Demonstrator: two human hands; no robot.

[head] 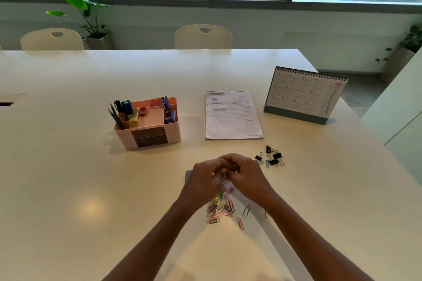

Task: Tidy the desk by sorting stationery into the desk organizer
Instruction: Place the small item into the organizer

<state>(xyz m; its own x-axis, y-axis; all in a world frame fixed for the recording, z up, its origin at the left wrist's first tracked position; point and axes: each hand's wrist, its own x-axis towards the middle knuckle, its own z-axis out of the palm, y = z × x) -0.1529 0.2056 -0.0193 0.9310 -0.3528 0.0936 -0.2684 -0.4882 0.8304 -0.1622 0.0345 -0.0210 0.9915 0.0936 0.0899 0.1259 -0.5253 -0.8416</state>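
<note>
So, coloured paper clips (220, 205) lying in loose heap on white desk (68, 178), right under wrists. Left hand (205, 178) and right hand (245, 174) curling together, fingertips touching; can't tell what they're pinching. Binder clips (271, 158) sitting just right. Pink organizer (148, 124) standing further back-left, pens inside. Calendar (304, 96) reading "2026"; printed sheet (231, 115) text too blurry.
</note>
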